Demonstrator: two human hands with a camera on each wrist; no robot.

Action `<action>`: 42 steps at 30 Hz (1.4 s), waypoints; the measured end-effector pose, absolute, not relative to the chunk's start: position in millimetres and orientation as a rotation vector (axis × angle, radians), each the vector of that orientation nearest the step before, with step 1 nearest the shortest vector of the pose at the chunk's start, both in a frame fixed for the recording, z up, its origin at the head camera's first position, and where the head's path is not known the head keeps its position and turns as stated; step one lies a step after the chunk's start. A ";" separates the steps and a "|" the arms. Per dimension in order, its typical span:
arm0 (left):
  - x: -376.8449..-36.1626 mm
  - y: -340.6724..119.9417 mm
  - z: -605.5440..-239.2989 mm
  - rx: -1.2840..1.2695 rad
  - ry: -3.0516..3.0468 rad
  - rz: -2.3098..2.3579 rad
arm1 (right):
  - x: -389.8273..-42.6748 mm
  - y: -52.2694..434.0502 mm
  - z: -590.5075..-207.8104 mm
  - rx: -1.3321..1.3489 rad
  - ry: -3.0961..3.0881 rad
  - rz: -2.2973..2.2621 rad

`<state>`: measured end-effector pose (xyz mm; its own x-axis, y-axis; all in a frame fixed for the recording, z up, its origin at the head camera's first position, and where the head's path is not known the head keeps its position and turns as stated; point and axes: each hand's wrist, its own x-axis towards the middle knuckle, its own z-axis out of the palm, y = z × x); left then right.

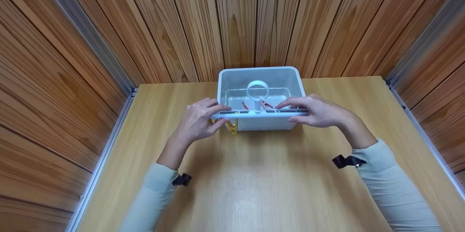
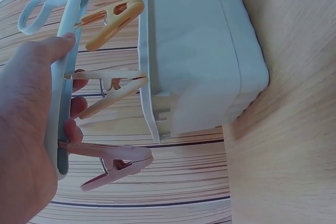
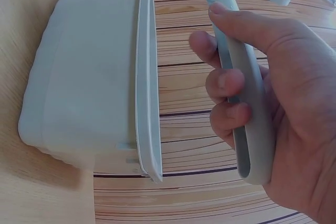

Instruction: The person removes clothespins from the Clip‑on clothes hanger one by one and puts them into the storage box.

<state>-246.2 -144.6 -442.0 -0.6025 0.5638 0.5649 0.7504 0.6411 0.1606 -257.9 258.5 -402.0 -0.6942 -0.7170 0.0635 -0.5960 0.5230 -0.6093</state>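
Head cam high, looking down; wrist cams close, sideways; shared: bin (image 1: pixel 259 79).

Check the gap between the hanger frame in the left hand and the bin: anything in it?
Yes. In the left wrist view, three clothespins hang from the hanger frame toward the bin: orange, cream, pink. The left hand grips the frame.

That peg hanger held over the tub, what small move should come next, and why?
Probably lower it straight down. Both the left hand and right hand grip the hanger level above the open tub, its clothespins dangling outside the tub's rim.
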 end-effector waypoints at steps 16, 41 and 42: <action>-245.4 -142.6 -442.5 -0.960 -2.401 -0.491 | -261.2 267.4 -409.4 -1.098 2.603 -0.938; -248.5 -181.7 -435.3 -0.767 -2.458 -0.824 | -254.6 298.6 -422.2 -0.927 2.636 -1.078; -248.2 -183.3 -435.2 -0.759 -2.463 -0.834 | -254.3 299.9 -422.3 -0.926 2.636 -1.090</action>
